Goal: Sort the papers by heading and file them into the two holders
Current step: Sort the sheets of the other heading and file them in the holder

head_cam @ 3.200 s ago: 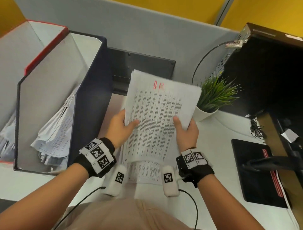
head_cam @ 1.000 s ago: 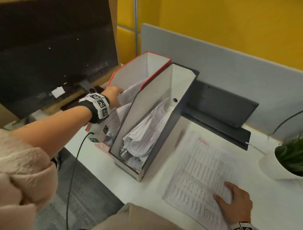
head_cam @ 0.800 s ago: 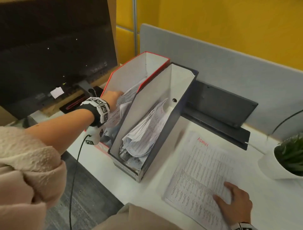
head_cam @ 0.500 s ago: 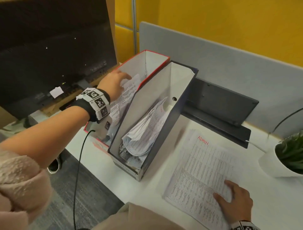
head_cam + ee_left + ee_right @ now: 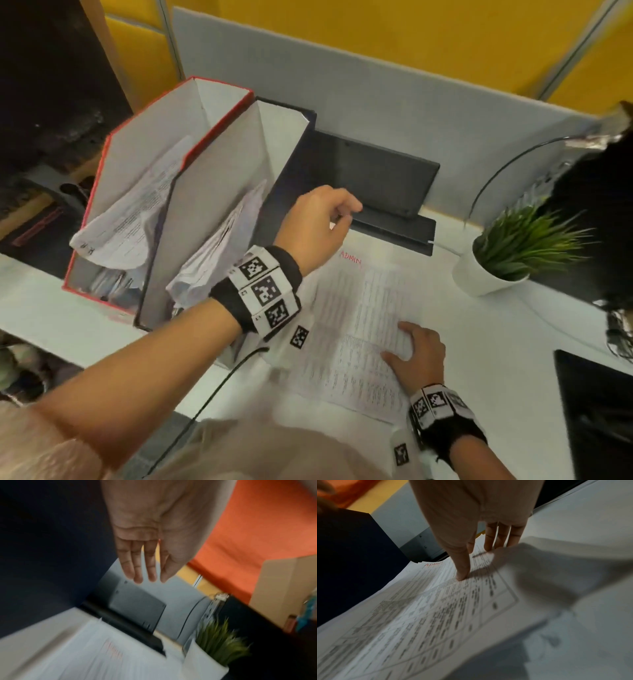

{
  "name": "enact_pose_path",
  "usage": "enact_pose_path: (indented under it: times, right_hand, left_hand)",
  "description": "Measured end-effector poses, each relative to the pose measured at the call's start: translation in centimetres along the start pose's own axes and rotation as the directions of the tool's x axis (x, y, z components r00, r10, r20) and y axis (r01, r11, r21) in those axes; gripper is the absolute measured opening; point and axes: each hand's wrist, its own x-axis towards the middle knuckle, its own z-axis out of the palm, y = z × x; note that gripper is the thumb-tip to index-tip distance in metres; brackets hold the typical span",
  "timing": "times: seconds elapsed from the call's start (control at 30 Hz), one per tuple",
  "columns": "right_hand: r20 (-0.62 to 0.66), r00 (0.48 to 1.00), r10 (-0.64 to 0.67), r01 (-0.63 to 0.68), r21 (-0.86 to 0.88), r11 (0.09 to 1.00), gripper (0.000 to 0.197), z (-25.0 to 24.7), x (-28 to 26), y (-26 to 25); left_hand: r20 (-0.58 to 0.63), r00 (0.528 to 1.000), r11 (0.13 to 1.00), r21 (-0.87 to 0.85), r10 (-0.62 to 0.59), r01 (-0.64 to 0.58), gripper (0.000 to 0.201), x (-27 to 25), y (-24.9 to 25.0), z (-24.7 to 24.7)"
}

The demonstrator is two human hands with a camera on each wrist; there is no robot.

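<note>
Blue holder (image 5: 287,161) wall left of papers (image 5: 356,329); potted plant (image 5: 507,253) right.

- We count two holders: one red holder (image 5: 102,219) and one dark blue holder (image 5: 291,164), side by side and touching.
- We see one pile of papers (image 5: 356,329) on the desk (image 5: 513,342) — how many sheets it has we cannot tell.
- Each holder has some papers inside; the number is unclear.
- We count two hands — one left hand (image 5: 318,229), one right hand (image 5: 419,356).
- One potted plant (image 5: 513,250).
</note>
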Motion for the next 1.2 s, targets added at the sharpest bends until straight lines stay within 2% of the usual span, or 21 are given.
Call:
enact_pose_path:
  times: [0.07, 0.13, 0.17, 0.23, 0.33, 0.4, 0.53, 0.6, 0.7, 0.8, 0.83, 0.87, 0.97, 1.0, 1.2]
  right_hand:
    - [0.012, 1.000, -0.006, 0.006, -0.012, 1.000, 0.061, -0.1, 0.0, 0.2]
    - [0.022, 1.000, -0.003, 0.003, -0.011, 1.000, 0.060, -0.1, 0.0, 0.3]
    - [0.022, 1.000, -0.003, 0.003, -0.009, 1.000, 0.061, -0.1, 0.0, 0.4]
    - [0.018, 1.000, -0.003, 0.003, -0.008, 1.000, 0.063, 0.0, 0.0, 0.4]
    - [0.042, 0.999, 0.018, -0.017, -0.016, 1.000, 0.069, 0.1, -0.2, 0.4]
    - [0.055, 0.998, 0.024, -0.022, -0.039, 0.999, 0.073, 0.2, -0.3, 0.4]
    - [0.074, 0.997, 0.034, -0.025, -0.117, 0.993, 0.079, 0.2, -0.5, 0.0]
    - [0.129, 0.990, 0.056, -0.061, 0.031, 0.998, 0.083, 0.0, -0.4, -0.3]
    - [0.168, 0.980, 0.106, -0.146, 0.241, 0.959, 0.097, -0.4, -0.1, -0.9]
    - [0.135, 0.976, 0.169, -0.207, 0.365, 0.908, 0.104, -1.0, 0.3, -1.4]
    - [0.130, 0.972, 0.193, -0.230, 0.399, 0.887, 0.105, -1.2, 0.4, -1.5]
    - [0.129, 0.968, 0.216, -0.250, 0.426, 0.869, 0.106, -1.4, 0.6, -1.7]
    - [0.132, 0.959, 0.250, -0.282, 0.485, 0.828, 0.104, -1.8, 0.9, -2.0]
    - [0.132, 0.956, 0.262, -0.293, 0.498, 0.816, 0.102, -1.8, 1.0, -2.1]
    - [0.069, 0.945, 0.320, -0.301, 0.566, 0.767, 0.090, -1.9, 1.6, -1.6]
  left_hand:
    - [0.138, 0.971, 0.979, 0.084, -0.196, 0.185, 0.023, -1.0, -1.4, 3.0]
    - [0.255, 0.865, 0.896, 0.232, -0.432, 0.379, 0.027, -2.1, -3.6, 5.3]
    - [0.292, 0.806, 0.846, 0.322, -0.515, 0.425, 0.026, -2.7, -4.7, 6.1]
    - [0.321, 0.730, 0.774, 0.454, -0.604, 0.441, 0.021, -3.9, -6.6, 7.1]
    - [0.305, 0.680, 0.725, 0.479, -0.667, 0.495, 0.032, -5.2, -8.3, 8.1]
    - [0.282, 0.692, 0.734, 0.416, -0.665, 0.536, 0.034, -5.6, -8.6, 8.6]
    - [0.217, 0.770, 0.799, 0.207, -0.600, 0.564, 0.042, -5.5, -8.7, 9.5]
    - [0.222, 0.796, 0.827, 0.158, -0.562, 0.540, 0.045, -5.5, -8.8, 9.6]
    - [0.267, 0.805, 0.846, 0.112, -0.531, 0.521, 0.044, -6.0, -9.1, 9.4]
    - [0.229, 0.824, 0.843, -0.027, -0.518, 0.537, 0.011, -6.8, -9.3, 9.1]
    - [0.200, 0.823, 0.833, -0.051, -0.532, 0.551, 0.024, -7.0, -9.4, 9.0]
    - [0.183, 0.834, 0.840, -0.068, -0.520, 0.539, 0.028, -7.3, -9.5, 9.0]
    - [0.162, 0.882, 0.885, -0.083, -0.442, 0.458, 0.016, -7.6, -9.4, 8.9]
    - [0.162, 0.887, 0.888, -0.097, -0.432, 0.450, 0.018, -7.6, -9.5, 8.9]
    - [0.313, 0.844, 0.817, -0.257, -0.435, 0.516, 0.019, -7.5, -9.4, 7.9]
